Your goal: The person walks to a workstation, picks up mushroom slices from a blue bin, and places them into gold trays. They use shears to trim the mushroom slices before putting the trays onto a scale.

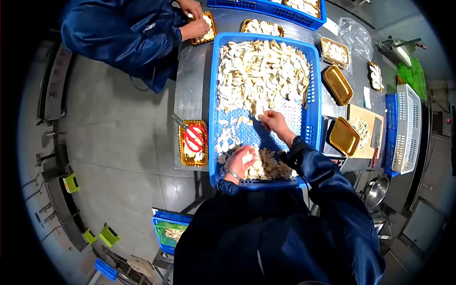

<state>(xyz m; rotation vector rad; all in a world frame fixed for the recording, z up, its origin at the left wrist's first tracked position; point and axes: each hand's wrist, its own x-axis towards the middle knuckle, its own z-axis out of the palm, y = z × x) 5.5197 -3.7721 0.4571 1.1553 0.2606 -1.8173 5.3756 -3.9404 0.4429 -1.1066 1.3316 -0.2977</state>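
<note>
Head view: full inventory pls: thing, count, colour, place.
crate: 1, blue, table centre
slices: many, pale, heaped in crate
far crate: 1, blue, table's far end
trays: at least 7, gold, around crate; two empty
red item: 1, on left tray
board: 1, tan, right of crate
bag: 1, clear, far right
white crate: 1, right edge
bowl: 1, steel, near right
table: 1, grey metal
co-worker: 1, blue sleeves, far left, hands at a tray
left hand: 1, bare, on slices, crate's near end
right hand: 1, bare, touching slices at heap's edge
</note>
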